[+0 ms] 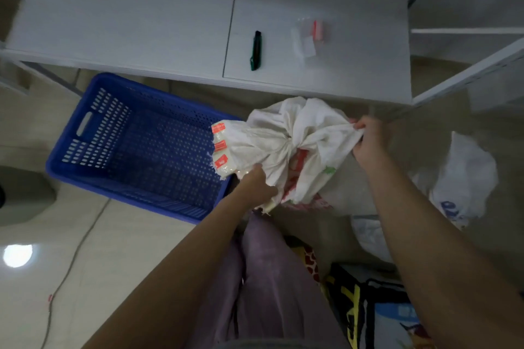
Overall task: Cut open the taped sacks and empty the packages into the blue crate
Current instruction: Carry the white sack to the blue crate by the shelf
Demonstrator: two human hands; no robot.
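Note:
I hold a white woven sack (286, 139) tipped on its side at the right rim of the blue crate (93, 161). My left hand (256, 185) grips its lower edge near the open mouth. My right hand (368, 137) pinches the bunched far end and lifts it. Clear packages with red labels (221, 147) poke out of the mouth over the crate's edge. The crate's perforated floor shows nothing in it.
A white table (141, 22) stands behind the crate, with a green-black utility knife (256, 50) and one clear package (310, 37) on it. More white sacks (465, 178) lie on the floor at right. A cable (71, 263) runs across the tiles.

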